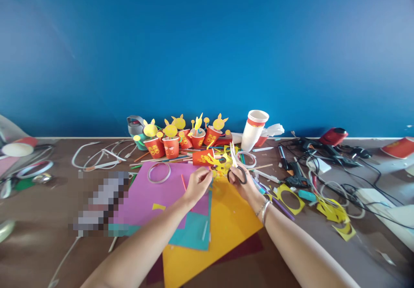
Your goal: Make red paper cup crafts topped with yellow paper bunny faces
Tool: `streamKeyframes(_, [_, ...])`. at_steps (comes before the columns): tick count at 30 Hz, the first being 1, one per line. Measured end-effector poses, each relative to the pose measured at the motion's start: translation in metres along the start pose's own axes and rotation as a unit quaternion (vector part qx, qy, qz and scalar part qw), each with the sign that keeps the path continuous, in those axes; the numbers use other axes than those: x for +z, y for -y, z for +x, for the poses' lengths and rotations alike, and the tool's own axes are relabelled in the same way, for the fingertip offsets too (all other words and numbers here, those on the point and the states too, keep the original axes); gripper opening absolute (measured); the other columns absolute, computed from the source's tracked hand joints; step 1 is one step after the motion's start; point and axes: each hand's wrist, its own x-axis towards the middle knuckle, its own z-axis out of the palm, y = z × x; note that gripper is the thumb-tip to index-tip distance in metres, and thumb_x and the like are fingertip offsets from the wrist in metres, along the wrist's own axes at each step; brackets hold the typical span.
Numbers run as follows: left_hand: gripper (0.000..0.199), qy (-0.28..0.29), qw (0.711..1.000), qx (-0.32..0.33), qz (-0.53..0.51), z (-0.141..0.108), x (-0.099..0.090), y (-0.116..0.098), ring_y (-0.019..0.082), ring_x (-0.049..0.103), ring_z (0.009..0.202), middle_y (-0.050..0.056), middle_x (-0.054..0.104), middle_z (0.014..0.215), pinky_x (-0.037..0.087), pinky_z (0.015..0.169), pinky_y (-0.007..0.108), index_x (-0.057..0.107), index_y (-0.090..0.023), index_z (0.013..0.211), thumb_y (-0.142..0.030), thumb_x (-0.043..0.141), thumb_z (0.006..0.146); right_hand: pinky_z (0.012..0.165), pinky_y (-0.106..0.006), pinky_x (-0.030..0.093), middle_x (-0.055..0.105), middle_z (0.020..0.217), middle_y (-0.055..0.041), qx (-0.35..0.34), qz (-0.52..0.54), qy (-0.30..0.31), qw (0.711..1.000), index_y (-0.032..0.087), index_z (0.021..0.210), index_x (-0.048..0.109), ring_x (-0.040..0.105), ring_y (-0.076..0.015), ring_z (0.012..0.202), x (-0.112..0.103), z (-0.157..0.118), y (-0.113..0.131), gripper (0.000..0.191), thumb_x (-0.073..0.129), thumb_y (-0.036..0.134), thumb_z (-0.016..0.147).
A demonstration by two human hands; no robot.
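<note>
My right hand [243,183] is closed around the dark handles of scissors [235,158], whose blades point up and away from me. Close by on the left, my left hand [198,184] has its fingers pinched together beside yellow paper scraps [221,166]; anything between the fingertips is too small to make out. Both hands are above the edges of a purple sheet [139,197] and an orange-yellow sheet [229,219]. Just beyond them a red paper cup [201,158] lies on its side.
Several red cups with yellow paper animal figures [170,129] stand along the blue wall. White stacked cups [254,130] are right of them. Tape rolls [159,173], cut yellow paper [289,199], a glue gun [296,176] and tangled cables surround the sheets.
</note>
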Motion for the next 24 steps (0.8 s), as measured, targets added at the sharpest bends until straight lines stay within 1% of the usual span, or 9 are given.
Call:
streamKeyframes(2, [0.026, -0.001, 0.999, 0.026, 0.044, 0.0, 0.002, -0.001, 0.011, 0.047, 0.058, 0.0, 0.051, 0.064, 0.035, 0.054, 0.022, 0.06, -0.017, 0.056, -0.029, 0.063, 0.078, 0.048, -0.025, 0.028, 0.038, 0.049, 0.008, 0.025, 0.038, 0.01, 0.999, 0.023, 0.067, 0.04, 0.035, -0.0091, 0.046, -0.001, 0.0, 0.0, 0.036, 0.069, 0.041, 0.074])
streamKeyframes(5, [0.005, 0.015, 0.997, 0.023, 0.071, 0.001, 0.004, 0.0, 0.01, 0.049, 0.057, 0.002, 0.057, 0.078, 0.038, 0.056, 0.023, 0.07, -0.018, 0.073, -0.021, 0.065, 0.072, 0.047, -0.024, 0.028, 0.036, 0.048, 0.008, 0.054, 0.067, 0.034, 0.996, 0.022, 0.065, 0.038, 0.035, -0.0084, 0.045, -0.003, 0.0, -0.001, 0.038, 0.07, 0.043, 0.072])
streamKeyframes(7, [0.009, 0.019, 0.997, 0.012, 0.07, 0.001, 0.004, 0.001, 0.009, 0.048, 0.054, 0.001, 0.056, 0.077, 0.037, 0.054, 0.023, 0.069, -0.017, 0.078, -0.02, 0.068, 0.07, 0.048, -0.024, 0.029, 0.038, 0.048, 0.0074, 0.066, 0.062, 0.061, 0.994, 0.022, 0.065, 0.04, 0.036, -0.0087, 0.046, -0.004, -0.001, -0.001, 0.037, 0.068, 0.044, 0.074])
streamKeyframes(9, [0.013, 0.036, 0.998, -0.011, 0.045, 0.001, 0.003, 0.002, 0.009, 0.044, 0.052, -0.001, 0.053, 0.067, 0.034, 0.05, 0.022, 0.067, -0.016, 0.079, -0.026, 0.07, 0.072, 0.049, -0.024, 0.03, 0.041, 0.048, 0.007, 0.074, 0.044, 0.089, 0.992, 0.021, 0.069, 0.043, 0.038, -0.0092, 0.046, -0.003, -0.003, -0.001, 0.034, 0.067, 0.045, 0.076])
streamKeyframes(13, [0.027, 0.072, 0.993, -0.065, -0.06, 0.0, 0.002, 0.0, 0.007, 0.031, 0.044, -0.006, 0.038, 0.05, 0.021, 0.043, 0.022, 0.061, -0.016, 0.075, -0.042, 0.067, 0.077, 0.047, -0.025, 0.027, 0.047, 0.049, 0.0054, 0.088, -0.006, 0.128, 0.988, 0.021, 0.081, 0.05, 0.042, -0.0112, 0.046, 0.003, -0.009, 0.001, 0.031, 0.067, 0.046, 0.075])
streamKeyframes(16, [0.033, 0.015, 0.987, -0.095, -0.129, 0.001, 0.002, -0.003, 0.005, 0.025, 0.04, -0.008, 0.033, 0.046, 0.018, 0.041, 0.022, 0.058, -0.016, 0.069, -0.047, 0.069, 0.075, 0.05, -0.025, 0.032, 0.054, 0.055, 0.0037, 0.076, -0.068, 0.124, 0.987, 0.02, 0.095, 0.054, 0.047, -0.0128, 0.051, 0.007, -0.012, 0.0, 0.037, 0.068, 0.047, 0.074])
streamKeyframes(19, [0.039, -0.092, 0.972, -0.106, -0.189, 0.004, 0.001, -0.006, 0.004, 0.025, 0.04, -0.008, 0.032, 0.044, 0.017, 0.04, 0.021, 0.054, -0.016, 0.06, -0.049, 0.071, 0.072, 0.058, -0.026, 0.038, 0.058, 0.068, 0.0019, 0.044, -0.114, 0.122, 0.985, 0.022, 0.109, 0.055, 0.052, -0.014, 0.063, 0.011, -0.012, -0.002, 0.048, 0.073, 0.045, 0.071])
streamKeyframes(21, [0.041, -0.149, 0.954, -0.118, -0.23, 0.005, 0.001, -0.008, 0.004, 0.027, 0.041, -0.008, 0.034, 0.044, 0.018, 0.04, 0.02, 0.054, -0.016, 0.059, -0.05, 0.073, 0.069, 0.063, -0.027, 0.041, 0.059, 0.076, 0.0001, 0.022, -0.133, 0.138, 0.981, 0.022, 0.106, 0.058, 0.054, -0.0149, 0.07, 0.013, -0.013, -0.005, 0.045, 0.074, 0.046, 0.071])
streamKeyframes(24, [0.04, -0.184, 0.935, -0.136, -0.27, 0.005, 0.0, -0.013, 0.003, 0.028, 0.04, -0.008, 0.035, 0.042, 0.02, 0.041, 0.019, 0.058, -0.015, 0.06, -0.049, 0.076, 0.065, 0.065, -0.028, 0.042, 0.057, 0.078, -0.0009, 0.013, -0.164, 0.165, 0.972, 0.019, 0.097, 0.061, 0.052, -0.0143, 0.071, 0.015, -0.013, -0.01, 0.041, 0.071, 0.051, 0.073])
